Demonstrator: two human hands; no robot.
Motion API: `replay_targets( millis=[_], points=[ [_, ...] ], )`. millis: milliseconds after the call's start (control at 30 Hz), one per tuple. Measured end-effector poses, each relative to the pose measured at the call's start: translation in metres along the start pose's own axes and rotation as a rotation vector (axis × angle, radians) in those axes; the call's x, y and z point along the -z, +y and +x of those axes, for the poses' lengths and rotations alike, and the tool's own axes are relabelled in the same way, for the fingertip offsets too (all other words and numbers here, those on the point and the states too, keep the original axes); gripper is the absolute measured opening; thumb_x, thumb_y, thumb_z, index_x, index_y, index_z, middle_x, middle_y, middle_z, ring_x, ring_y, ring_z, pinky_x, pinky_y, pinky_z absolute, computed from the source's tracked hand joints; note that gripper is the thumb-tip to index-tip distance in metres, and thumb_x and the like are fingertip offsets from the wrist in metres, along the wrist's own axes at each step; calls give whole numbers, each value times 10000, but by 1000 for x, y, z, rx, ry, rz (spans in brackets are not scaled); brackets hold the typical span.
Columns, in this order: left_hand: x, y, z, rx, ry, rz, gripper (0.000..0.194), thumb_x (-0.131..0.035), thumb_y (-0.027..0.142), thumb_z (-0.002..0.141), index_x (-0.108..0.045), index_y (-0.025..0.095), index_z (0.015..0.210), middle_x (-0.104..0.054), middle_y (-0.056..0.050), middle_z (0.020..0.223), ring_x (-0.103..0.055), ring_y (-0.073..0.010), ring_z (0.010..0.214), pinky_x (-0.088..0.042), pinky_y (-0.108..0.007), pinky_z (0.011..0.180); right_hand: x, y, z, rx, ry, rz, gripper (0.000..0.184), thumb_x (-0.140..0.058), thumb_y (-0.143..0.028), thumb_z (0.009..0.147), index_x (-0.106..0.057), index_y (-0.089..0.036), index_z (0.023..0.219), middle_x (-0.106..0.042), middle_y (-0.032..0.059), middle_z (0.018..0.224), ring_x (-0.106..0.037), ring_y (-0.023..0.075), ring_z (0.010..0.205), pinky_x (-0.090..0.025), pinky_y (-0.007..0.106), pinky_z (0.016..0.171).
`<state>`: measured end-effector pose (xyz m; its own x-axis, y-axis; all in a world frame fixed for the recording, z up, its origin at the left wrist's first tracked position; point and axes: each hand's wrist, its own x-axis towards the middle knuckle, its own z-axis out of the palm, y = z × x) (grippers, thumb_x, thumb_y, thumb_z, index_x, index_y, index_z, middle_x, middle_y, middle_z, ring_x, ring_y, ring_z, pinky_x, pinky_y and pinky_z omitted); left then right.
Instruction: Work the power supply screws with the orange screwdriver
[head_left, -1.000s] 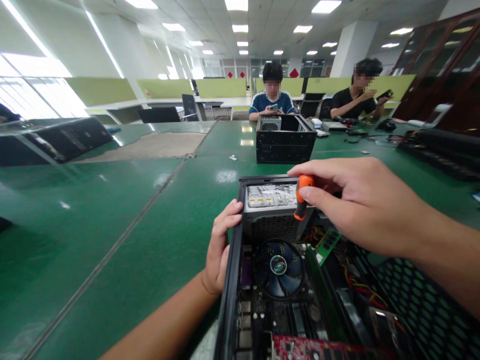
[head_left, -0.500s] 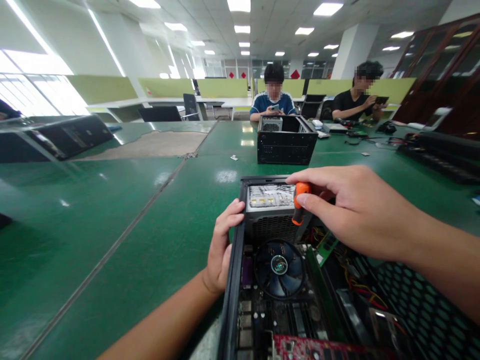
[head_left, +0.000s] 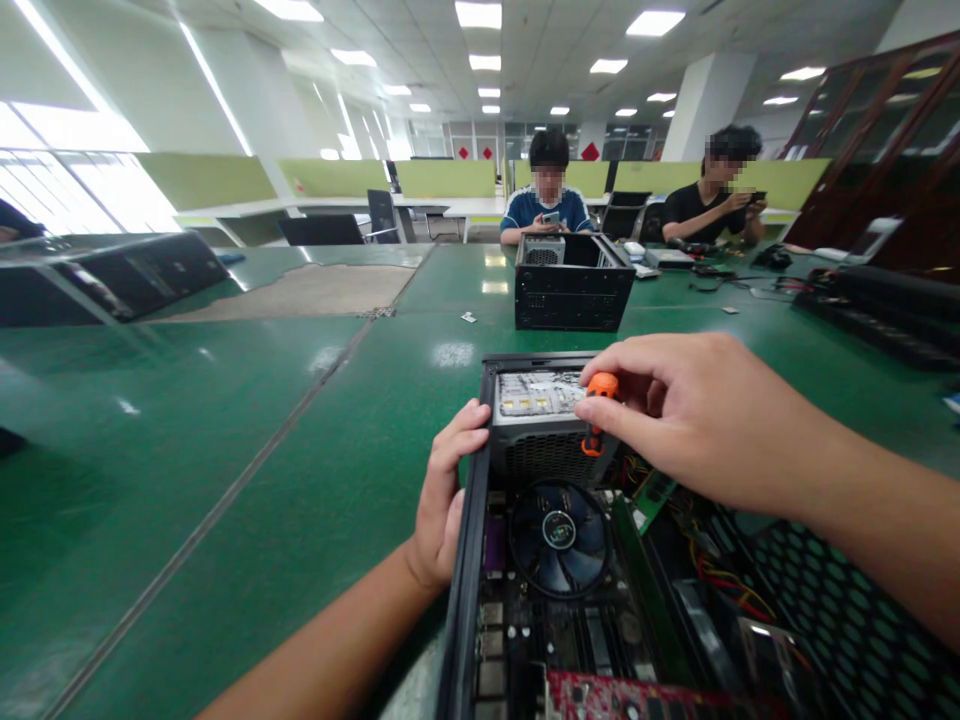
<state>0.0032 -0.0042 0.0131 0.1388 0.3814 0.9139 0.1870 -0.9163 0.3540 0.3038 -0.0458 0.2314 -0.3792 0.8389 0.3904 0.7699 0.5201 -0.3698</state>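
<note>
Computer case [head_left: 463, 560], open at the top, sits nearest on the green table [head_left: 337, 450], its long side running away from the person, with a red circuit board [head_left: 637, 690] at the near end and a round fan [head_left: 559, 535] beyond it. Left of the case, the left hand [head_left: 444, 485] lies against the outer wall, fingertips touching the rim; whether it clamps that edge or merely steadies it, I cannot tell. Beyond the fan, the right hand [head_left: 694, 405] reaches in from the right, thumb and fingers pinched on an orange and dark screwdriver [head_left: 603, 386]. That tool is at the fingertips, on the hand's left side, its long axis close to upright with the lower end leaning slightly left; its tip cannot be made out. It stands by the right end of the power box [head_left: 532, 455], though contact between them is unclear. The right hand is the nearer one to the tool, while the left is across the box from it. Well beyond stands a second case [head_left: 574, 300], facing a seated person [head_left: 546, 205].
</note>
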Motion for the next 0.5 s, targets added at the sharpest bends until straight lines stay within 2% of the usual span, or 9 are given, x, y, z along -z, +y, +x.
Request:
replay_targets(
  millis=[33,100,167,267,400,500],
  points=[
    [0,0,0,1,-3,-2,518,-674,424,1298,-719,327,1805,-805,-129,1846,-735,-351,1803,-608,-615,1527,-1,1,0,9,5,13,145,-822,-266,1084,-962,-248,1049,-944,46,915,-772,226,699,-531,373,713],
    [0,-1,0,5,2,-8,516,-677,419,1295,-720,325,1801,-804,-130,1846,-732,-348,1807,-603,-610,1531,-2,3,-1,26,17,44,288,-752,-215,1081,-998,-242,1228,-1016,85,1143,-884,269,858,-602,388,784],
    [-1,0,0,6,9,-10,513,-678,429,1297,-723,321,1796,-815,-131,1831,-732,-348,1806,-608,-605,1525,-3,5,-2,40,19,66,390,-700,-172,1072,-1005,-243,1305,-1031,99,1258,-944,306,992,-661,409,868],
    [-2,1,1,-5,11,-4,518,-667,452,1307,-720,317,1804,-816,-132,1827,-731,-350,1807,-611,-606,1518,-2,6,-2,61,16,80,397,-692,-169,1080,-1019,-253,1289,-1036,97,1269,-971,325,1059,-702,424,918],
    [-2,3,3,-20,-1,-2,535,-699,406,1293,-704,331,1823,-807,-123,1839,-727,-344,1808,-606,-599,1521,-4,6,-2,62,36,64,314,-766,-248,1089,-1036,-248,1251,-1036,81,1176,-937,300,906,-704,424,826],
    [-3,5,4,-22,-1,-6,541,-704,393,1293,-697,329,1830,-794,-126,1850,-710,-341,1823,-598,-584,1527,-7,3,-4,94,81,74,324,-768,-239,1089,-1034,-221,1274,-1034,79,1147,-937,290,890,-752,436,886]
  ],
)
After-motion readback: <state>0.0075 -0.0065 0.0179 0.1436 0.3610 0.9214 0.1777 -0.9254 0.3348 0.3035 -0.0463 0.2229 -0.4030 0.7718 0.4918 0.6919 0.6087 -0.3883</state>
